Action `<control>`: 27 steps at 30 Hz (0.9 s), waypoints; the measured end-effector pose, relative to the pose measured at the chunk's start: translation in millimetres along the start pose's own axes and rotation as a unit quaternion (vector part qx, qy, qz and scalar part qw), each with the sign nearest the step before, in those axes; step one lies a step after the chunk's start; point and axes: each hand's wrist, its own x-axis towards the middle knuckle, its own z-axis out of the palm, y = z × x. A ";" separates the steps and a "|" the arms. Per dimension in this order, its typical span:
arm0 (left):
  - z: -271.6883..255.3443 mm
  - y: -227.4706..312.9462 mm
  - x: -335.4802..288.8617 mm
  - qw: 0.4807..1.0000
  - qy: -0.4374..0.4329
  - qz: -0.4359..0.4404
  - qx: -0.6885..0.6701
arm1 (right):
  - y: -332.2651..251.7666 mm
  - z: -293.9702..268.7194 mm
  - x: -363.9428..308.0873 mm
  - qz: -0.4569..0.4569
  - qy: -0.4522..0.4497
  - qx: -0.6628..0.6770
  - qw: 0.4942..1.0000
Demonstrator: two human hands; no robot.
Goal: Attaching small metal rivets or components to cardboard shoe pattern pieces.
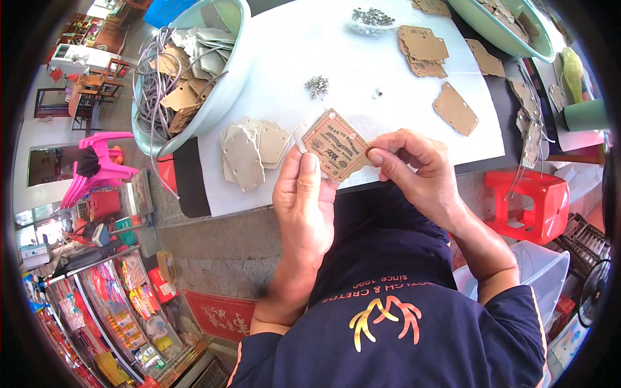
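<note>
Above the near edge of the table I hold a brown printed card tag (336,145) with a pale grey card (301,134) behind it. My left hand (303,204) is closed on their lower left side, thumb in front. With thumb and fingertips, my right hand (420,169) pinches the tag's right corner; whether a small part is also there is hidden. Left of the tag lies a loose stack of grey cards (244,161). Beyond it is a small pile of metal fasteners (317,86). A brown card (455,110) lies to the right, near a brown card stack (424,46).
A pale green basin (223,94) with cards and grey cords stands at the left; another basin (517,48) with cards is far right. A clear dish (373,29) of small metal parts sits at the back. Strung cards (532,139) hang over the right edge, above a red stool (527,207).
</note>
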 end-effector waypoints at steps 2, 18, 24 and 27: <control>0.3 0.0 -1.2 1.000 0.001 0.007 0.006 | 0.3 2.2 0.6 -0.004 0.004 -0.002 1.000; -3.6 -2.6 -6.8 0.996 0.019 0.027 0.086 | 3.8 1.7 2.9 -0.062 0.010 -0.097 0.993; -4.2 1.7 -7.2 0.991 -0.012 -0.002 0.130 | -8.1 -13.6 13.1 -0.072 -0.029 -0.144 0.987; -2.3 4.6 -3.1 0.978 -0.053 -0.022 0.199 | -20.5 -20.9 23.7 -0.074 -0.031 -0.107 0.991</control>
